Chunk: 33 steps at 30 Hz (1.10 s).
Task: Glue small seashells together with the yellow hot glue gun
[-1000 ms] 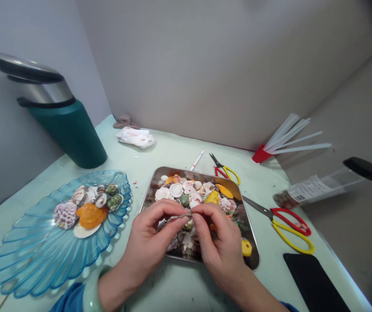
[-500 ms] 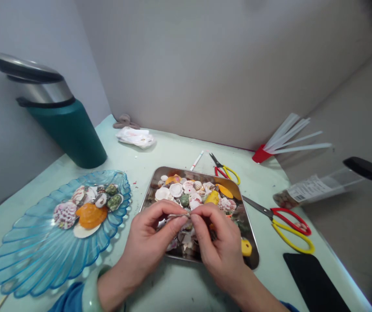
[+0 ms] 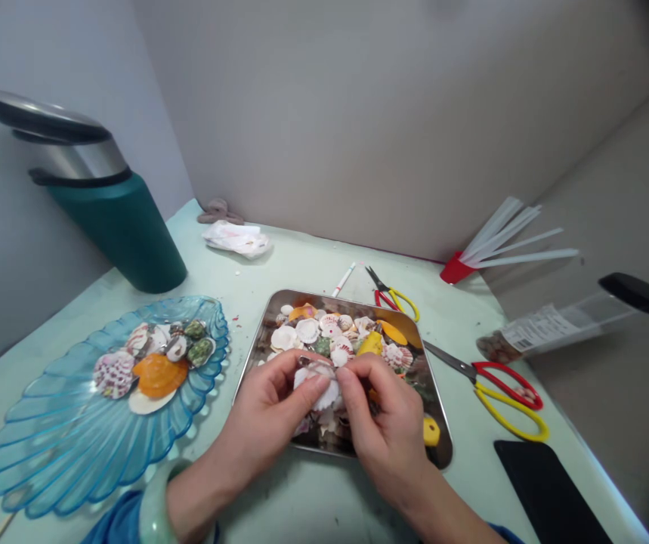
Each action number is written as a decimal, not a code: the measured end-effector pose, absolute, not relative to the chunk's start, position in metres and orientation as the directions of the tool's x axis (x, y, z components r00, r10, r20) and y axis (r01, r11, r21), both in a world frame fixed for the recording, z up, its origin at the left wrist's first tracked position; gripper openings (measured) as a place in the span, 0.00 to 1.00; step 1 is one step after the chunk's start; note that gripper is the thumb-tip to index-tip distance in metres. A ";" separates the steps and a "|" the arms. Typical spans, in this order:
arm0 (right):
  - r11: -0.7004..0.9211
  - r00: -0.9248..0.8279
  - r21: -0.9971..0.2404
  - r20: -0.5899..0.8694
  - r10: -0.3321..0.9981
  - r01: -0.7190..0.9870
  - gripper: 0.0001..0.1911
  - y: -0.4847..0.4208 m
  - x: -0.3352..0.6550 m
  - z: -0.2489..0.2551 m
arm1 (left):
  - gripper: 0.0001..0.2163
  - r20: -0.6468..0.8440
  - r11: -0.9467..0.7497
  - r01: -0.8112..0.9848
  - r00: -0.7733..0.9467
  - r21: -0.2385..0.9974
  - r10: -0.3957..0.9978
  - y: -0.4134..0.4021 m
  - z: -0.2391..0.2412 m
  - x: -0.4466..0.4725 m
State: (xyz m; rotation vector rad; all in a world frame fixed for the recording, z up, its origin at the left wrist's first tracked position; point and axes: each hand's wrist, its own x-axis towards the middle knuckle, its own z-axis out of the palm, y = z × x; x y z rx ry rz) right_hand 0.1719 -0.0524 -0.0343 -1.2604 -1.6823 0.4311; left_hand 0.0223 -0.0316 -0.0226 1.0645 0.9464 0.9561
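Note:
A whitish ribbed seashell (image 3: 329, 394) is held above the near part of a metal tray (image 3: 440, 408). My left hand (image 3: 267, 404) grips the shell's left side between thumb and fingers. At the opposite edge, the thumb and index finger of my right hand (image 3: 386, 419) are pinched together on the shell. Whether the right fingertips also hold something tiny cannot be made out. Under both hands lie many mixed shells, including a fan shell with red marks (image 3: 397, 356) and a yellow piece (image 3: 370, 344). My hands hide part of the tray's contents.
A blue scalloped glass dish (image 3: 75, 423) with several shells stands left, before a green bottle (image 3: 125, 227). Right of the tray lie large scissors (image 3: 508, 389) and a black flat object (image 3: 548, 483). Small scissors (image 3: 389, 295), a red cup (image 3: 457, 268) of translucent sticks and a clear jar (image 3: 573, 325) stand beyond.
The shell, seen nearly edge-on before, is tilted so its broad whitish face shows between my hands. Both hands have stayed in about the same place.

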 end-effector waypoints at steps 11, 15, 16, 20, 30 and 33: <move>0.359 -0.032 -0.741 0.416 0.909 0.567 0.12 -0.052 0.171 -0.033 | 0.13 -0.195 0.291 -0.240 0.355 0.926 0.914 -0.032 -0.021 0.026; 0.372 -0.049 -0.733 0.422 0.905 0.570 0.14 -0.052 0.171 -0.034 | 0.13 -0.186 0.266 -0.181 0.364 0.947 0.912 -0.032 -0.020 0.024; 0.372 -0.050 -0.733 0.421 0.906 0.570 0.13 -0.052 0.171 -0.034 | 0.13 -0.187 0.261 -0.167 0.361 0.951 0.914 -0.031 -0.020 0.024; 0.381 -0.059 -0.728 0.427 0.903 0.570 0.14 -0.053 0.172 -0.034 | 0.14 -0.201 0.262 -0.141 0.346 0.955 0.917 -0.031 -0.019 0.024; 0.360 -0.051 -0.730 0.409 0.911 0.580 0.15 -0.053 0.171 -0.035 | 0.15 -0.217 0.267 -0.107 0.341 0.958 0.915 -0.031 -0.021 0.025; 0.330 -0.038 -0.738 0.383 0.923 0.589 0.16 -0.052 0.171 -0.036 | 0.14 -0.205 0.260 -0.111 0.360 0.959 0.910 -0.032 -0.023 0.024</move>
